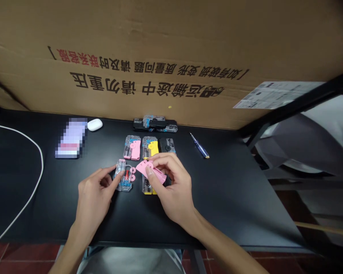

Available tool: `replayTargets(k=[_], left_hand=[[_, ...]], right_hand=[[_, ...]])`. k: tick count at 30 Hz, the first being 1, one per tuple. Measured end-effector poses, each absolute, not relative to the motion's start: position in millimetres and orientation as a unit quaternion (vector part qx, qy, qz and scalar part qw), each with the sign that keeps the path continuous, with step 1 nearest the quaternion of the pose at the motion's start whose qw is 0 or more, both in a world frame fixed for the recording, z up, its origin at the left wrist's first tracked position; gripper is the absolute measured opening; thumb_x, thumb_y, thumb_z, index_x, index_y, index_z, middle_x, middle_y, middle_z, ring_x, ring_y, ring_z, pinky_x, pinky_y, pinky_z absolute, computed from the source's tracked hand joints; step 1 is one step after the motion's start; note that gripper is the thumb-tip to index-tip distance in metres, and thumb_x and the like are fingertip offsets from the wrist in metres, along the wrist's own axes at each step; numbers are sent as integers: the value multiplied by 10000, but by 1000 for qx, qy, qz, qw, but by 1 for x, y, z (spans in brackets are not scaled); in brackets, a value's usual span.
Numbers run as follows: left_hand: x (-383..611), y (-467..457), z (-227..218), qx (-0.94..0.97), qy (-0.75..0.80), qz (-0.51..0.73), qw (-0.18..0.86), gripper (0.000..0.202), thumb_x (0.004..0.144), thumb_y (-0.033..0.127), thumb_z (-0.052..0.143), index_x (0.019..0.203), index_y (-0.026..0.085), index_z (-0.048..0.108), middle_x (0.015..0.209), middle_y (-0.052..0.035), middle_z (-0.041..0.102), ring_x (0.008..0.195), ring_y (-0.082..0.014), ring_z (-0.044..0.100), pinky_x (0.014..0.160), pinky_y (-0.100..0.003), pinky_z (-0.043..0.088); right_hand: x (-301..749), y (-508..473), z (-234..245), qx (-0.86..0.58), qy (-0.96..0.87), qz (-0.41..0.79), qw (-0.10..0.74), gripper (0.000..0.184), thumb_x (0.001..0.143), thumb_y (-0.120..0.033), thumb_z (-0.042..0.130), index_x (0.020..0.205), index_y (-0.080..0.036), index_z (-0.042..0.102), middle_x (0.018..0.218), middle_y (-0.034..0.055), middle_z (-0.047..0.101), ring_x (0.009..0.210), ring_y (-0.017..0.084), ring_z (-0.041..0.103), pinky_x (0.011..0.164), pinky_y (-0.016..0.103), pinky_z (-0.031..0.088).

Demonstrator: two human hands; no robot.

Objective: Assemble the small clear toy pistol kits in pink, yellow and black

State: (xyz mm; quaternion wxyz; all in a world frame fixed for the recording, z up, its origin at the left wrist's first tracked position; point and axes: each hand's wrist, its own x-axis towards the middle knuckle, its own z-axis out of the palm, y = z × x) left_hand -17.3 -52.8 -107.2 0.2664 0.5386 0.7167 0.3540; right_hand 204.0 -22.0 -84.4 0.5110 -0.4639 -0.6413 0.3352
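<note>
Right hand (174, 190) gripping pink plastic part (153, 170), left hand (95, 199) loose, fingertips at clear tray (120, 176).
Pink rings (132, 177) lie out beside it; other packs (150, 148) look untouched.

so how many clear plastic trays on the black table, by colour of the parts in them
clear plastic trays with pink parts: 2
clear plastic trays with yellow parts: 2
clear plastic trays with black parts: 2
total: 6
</note>
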Motion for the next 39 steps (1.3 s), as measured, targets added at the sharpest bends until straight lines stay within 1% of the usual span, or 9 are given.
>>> replayTargets(k=[7, 9, 13, 18, 22, 28, 32, 36, 39], left_hand=[[-17, -53, -107, 531, 722, 343, 280, 503, 944, 713, 828, 1158, 269, 926, 684, 48, 708, 565, -168, 604, 689, -333, 498], [-17, -52, -107, 528, 724, 342, 284, 495, 944, 709, 830, 1155, 271, 921, 684, 52, 702, 560, -162, 599, 671, -327, 491], [-17, -51, -107, 535, 722, 337, 281, 471, 960, 685, 821, 1167, 272, 912, 687, 53, 699, 556, -152, 598, 650, -318, 480], [-18, -52, -108, 541, 721, 332, 279, 468, 967, 671, 808, 1191, 271, 902, 696, 49, 706, 568, -157, 609, 648, -319, 481], [-18, -53, -107, 534, 725, 327, 287, 502, 965, 694, 799, 1222, 273, 894, 706, 48, 709, 577, -163, 622, 655, -324, 493], [-18, -52, -106, 535, 723, 332, 285, 486, 970, 709, 793, 1190, 291, 907, 721, 50, 705, 584, -160, 620, 696, -329, 525], [-18, -53, -106, 540, 718, 334, 285, 469, 979, 691, 796, 1202, 295, 910, 735, 48, 709, 576, -157, 607, 693, -328, 534], [-18, -52, -107, 545, 716, 335, 279, 452, 984, 678, 798, 1193, 294, 912, 742, 47, 713, 576, -155, 599, 684, -322, 530], [-18, -52, -106, 547, 715, 336, 276, 461, 983, 684, 792, 1160, 275, 909, 723, 41, 714, 565, -160, 593, 667, -320, 525]], right_hand=[[207, -23, -85, -469, -638, 325, 517, 45, 1111, -257, 722, 1096, -288, 751, 1137, 28, 758, 1075, 221, 742, 945, 393, 582], [207, -22, -86, -471, -619, 351, 521, 49, 1113, -280, 737, 1133, -301, 777, 1139, 26, 774, 1054, 215, 758, 923, 382, 600], [205, -19, -87, -455, -529, 477, 535, 162, 1050, -343, 844, 1199, -320, 783, 1118, 10, 820, 955, 189, 808, 827, 331, 656], [205, -14, -85, -448, -478, 524, 544, 267, 979, -359, 915, 1177, -298, 746, 1098, 17, 853, 987, 187, 831, 879, 318, 675], [206, -12, -85, -457, -483, 525, 532, 295, 991, -382, 894, 1223, -290, 737, 1096, 29, 855, 945, 191, 814, 846, 332, 673], [206, -15, -86, -461, -506, 516, 514, 241, 991, -378, 887, 1185, -280, 783, 1132, 45, 847, 937, 202, 791, 773, 327, 640], [206, -20, -86, -484, -548, 477, 488, 224, 1019, -370, 870, 1229, -310, 824, 1138, 32, 845, 833, 176, 735, 715, 331, 590], [206, -23, -86, -492, -601, 406, 482, 227, 1044, -279, 830, 1259, -350, 852, 1126, -1, 823, 806, 149, 681, 759, 339, 579], [207, -22, -83, -477, -617, 395, 486, 259, 1053, -258, 818, 1289, -358, 856, 1240, 14, 832, 955, 175, 759, 827, 354, 620]])
